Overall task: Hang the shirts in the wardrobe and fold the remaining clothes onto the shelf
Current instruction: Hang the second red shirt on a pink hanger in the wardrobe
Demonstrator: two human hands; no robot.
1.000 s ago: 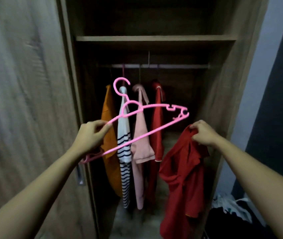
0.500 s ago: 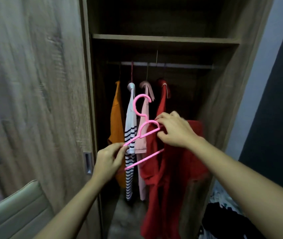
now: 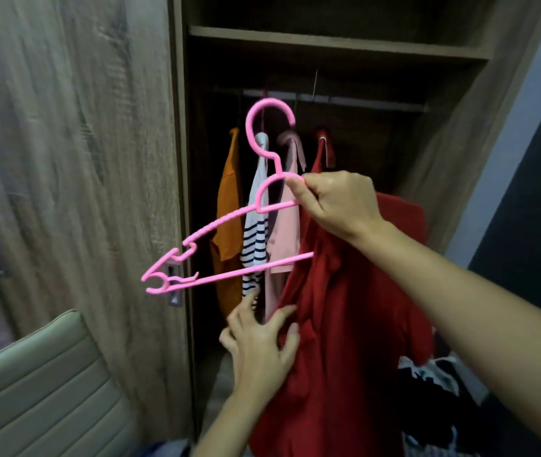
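My right hand (image 3: pixel 338 206) grips a pink plastic hanger (image 3: pixel 229 219) just below its hook, in front of the open wardrobe. A loose red shirt (image 3: pixel 345 341) hangs down from the same hand and covers the hanger's right arm. Lower down, my left hand (image 3: pixel 259 347) touches the red shirt's left edge with its fingers spread and pointing up. On the rail (image 3: pixel 345 100) hang an orange shirt (image 3: pixel 229 199), a striped shirt (image 3: pixel 256 239), a pale pink shirt (image 3: pixel 287 225) and a red shirt (image 3: pixel 322 153). A wooden shelf (image 3: pixel 328 44) runs above the rail.
The wardrobe door (image 3: pixel 81 159) stands open on the left, its metal handle behind the hanger's tip. A padded grey-green chair back (image 3: pixel 38 390) fills the lower left. Dark and white clothes (image 3: pixel 434 374) lie heaped low on the right, beside a grey wall.
My left hand let go of the hanger's left end and dropped to the red shirt's edge. My right hand now carries the hanger alone, raised and tilted, with the shirt further onto it.
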